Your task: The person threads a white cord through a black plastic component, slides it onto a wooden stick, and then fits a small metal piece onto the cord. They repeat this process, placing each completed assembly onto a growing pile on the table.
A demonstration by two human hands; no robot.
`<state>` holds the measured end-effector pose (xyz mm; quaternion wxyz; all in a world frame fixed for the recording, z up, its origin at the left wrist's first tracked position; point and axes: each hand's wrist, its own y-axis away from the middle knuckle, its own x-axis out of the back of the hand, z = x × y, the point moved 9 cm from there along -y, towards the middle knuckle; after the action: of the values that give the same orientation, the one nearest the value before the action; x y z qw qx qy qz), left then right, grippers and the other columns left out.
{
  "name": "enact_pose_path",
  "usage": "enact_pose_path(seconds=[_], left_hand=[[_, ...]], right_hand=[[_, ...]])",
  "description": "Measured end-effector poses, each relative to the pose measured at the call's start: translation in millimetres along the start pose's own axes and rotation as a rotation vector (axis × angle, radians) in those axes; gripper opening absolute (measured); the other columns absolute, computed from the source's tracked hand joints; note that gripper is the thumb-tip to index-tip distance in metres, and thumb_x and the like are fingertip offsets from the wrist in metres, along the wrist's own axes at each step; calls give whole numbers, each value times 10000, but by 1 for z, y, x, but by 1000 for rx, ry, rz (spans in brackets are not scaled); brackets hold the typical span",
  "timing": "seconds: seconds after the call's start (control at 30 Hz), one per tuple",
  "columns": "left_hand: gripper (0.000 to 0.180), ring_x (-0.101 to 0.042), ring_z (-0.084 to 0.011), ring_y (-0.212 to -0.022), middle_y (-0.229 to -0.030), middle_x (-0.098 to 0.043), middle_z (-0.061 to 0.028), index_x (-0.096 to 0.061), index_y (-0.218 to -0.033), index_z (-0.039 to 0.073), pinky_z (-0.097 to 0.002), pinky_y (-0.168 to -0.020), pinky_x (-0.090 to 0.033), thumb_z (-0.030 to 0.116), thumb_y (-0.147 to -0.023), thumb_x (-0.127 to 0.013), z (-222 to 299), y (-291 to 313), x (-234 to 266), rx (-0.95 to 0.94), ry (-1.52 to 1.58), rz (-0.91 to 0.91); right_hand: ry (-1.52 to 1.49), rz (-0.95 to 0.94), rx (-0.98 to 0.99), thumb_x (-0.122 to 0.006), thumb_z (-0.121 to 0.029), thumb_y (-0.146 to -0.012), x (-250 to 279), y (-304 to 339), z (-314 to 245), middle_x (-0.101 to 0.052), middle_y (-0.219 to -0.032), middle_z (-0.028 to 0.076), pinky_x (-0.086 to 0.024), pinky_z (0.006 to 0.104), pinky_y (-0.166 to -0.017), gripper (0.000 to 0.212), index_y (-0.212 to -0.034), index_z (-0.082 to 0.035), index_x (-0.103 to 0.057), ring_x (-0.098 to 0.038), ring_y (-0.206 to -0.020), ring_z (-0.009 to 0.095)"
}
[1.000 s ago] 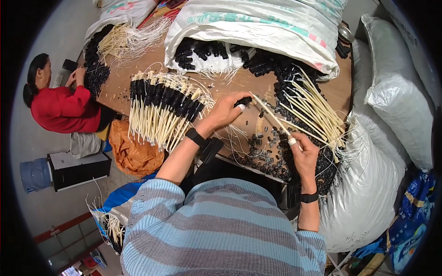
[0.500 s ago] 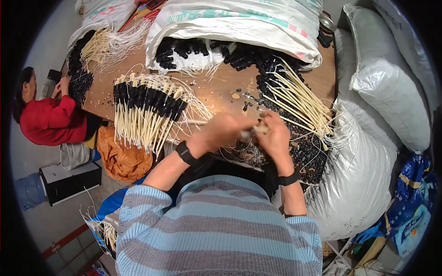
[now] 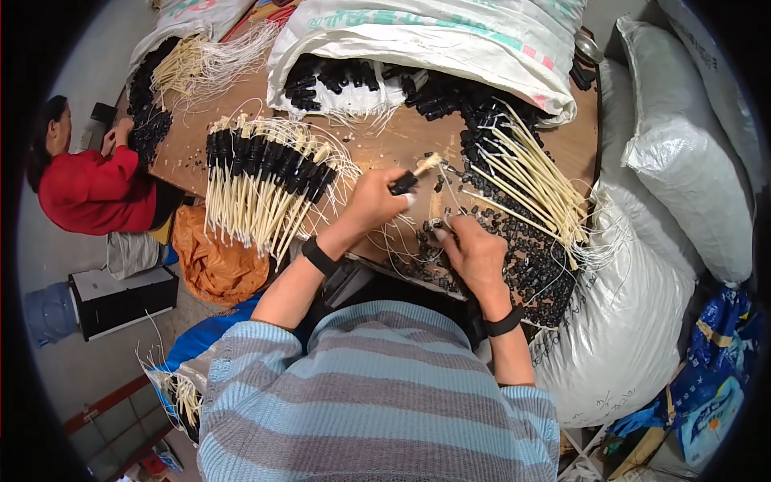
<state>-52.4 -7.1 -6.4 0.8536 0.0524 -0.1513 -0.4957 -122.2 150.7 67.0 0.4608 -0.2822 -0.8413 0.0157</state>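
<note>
- Black tube [image 3: 404, 183] with a pale tip is in the left hand [image 3: 376, 199], above the bench [image 3: 381, 146]; the fingers pinch it.
- The right hand [image 3: 479, 255] is near it, with thumb and finger close together; I cannot tell if they pinch the thin white string [image 3: 450, 191].
- Little black bits [image 3: 530, 277] lie by the right hand.
- Black-topped sticks [image 3: 241, 189] lie to the left, pale sticks [image 3: 554, 197] to the right.
- At the back, a big white sack [image 3: 434, 36] lies open.

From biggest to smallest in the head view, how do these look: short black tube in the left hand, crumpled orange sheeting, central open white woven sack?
1. Open white woven sack
2. Crumpled orange sheeting
3. Short black tube, in the left hand
</note>
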Motion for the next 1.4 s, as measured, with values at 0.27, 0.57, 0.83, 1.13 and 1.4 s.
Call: enact_pose_path(seconds=[0.27,0.57,0.83,1.13,1.4], left_hand=[[271,-582,-88,-726,-821,-659,-18,-653,-1029,2,-248,-675,-468,11,-759,-646,20,8,-28,-39,-160,-155],[355,-609,-341,-839,-842,-621,-130,-652,-1022,73,-423,-726,-491,-44,-705,-542,55,25,-23,-517,-663,59],[393,-618,-340,-823,-833,-630,-128,-650,-1052,83,-430,-719,-496,-57,-697,-557,73,33,-37,-596,-630,4],[628,-639,-367,-884,-944,-676,-145,-467,-1292,122,-446,-731,-497,-45,-695,-564,57,20,-52,-221,-781,-412],[255,-621,-253,-783,-855,-655,-72,-647,-926,55,-340,-704,-491,-25,-684,-651,81,31,-25,-711,-390,4]], right_hand=[[-179,15,-116,-679,-101,-814,-7,5,18,-634,-642,115,-482,290,-526,151,-958,-60,-703,-634,-540,189],[-74,98,-133,-642,-96,-812,6,-5,14,-625,-636,128,-470,342,-503,125,-924,-71,-694,-623,-539,259],[-120,24,-109,-624,-91,-823,-5,-5,15,-631,-682,161,-479,391,-528,89,-902,-67,-658,-625,-586,332],[-192,-14,-105,-588,-67,-891,-10,1,9,-625,-684,161,-476,363,-542,121,-1006,-33,-595,-649,-616,312],[-193,-19,-74,-610,-94,-870,-3,-4,5,-602,-665,164,-462,415,-510,111,-963,-51,-569,-615,-588,354]])
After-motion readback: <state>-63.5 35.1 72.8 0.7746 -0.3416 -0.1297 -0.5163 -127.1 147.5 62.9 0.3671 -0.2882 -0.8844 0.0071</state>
